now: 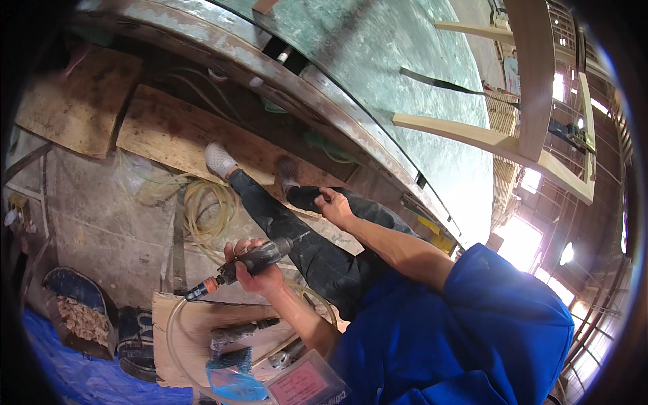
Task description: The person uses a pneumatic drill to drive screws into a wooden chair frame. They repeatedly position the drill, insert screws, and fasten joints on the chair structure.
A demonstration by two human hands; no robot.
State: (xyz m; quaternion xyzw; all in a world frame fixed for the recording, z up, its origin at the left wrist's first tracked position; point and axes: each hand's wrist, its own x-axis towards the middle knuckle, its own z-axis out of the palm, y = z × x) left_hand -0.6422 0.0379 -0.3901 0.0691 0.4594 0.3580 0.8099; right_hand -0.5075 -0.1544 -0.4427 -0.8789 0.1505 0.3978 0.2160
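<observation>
My left hand (256,270) is wrapped round a dark air drill (264,255). The drill's thin bit (302,236) points toward my other hand, and a clear air hose (169,337) runs from the orange-and-black coupling (202,289) at its back end. Over my dark trousers, my right hand (335,208) is closed, its fingers curled and thumb near the fingertips. Anything small between those fingers cannot be made out. The bit stops short of the right hand, touching nothing that I can see.
A greenish-topped table (405,74) with a worn edge runs along the far side, bearing a pale wooden frame (466,135). Coiled hose (206,209) lies on the floor by wooden boards (175,131). Nearby are a second power tool (236,335), a scoop of shavings (84,317) and a dark shoe (135,341).
</observation>
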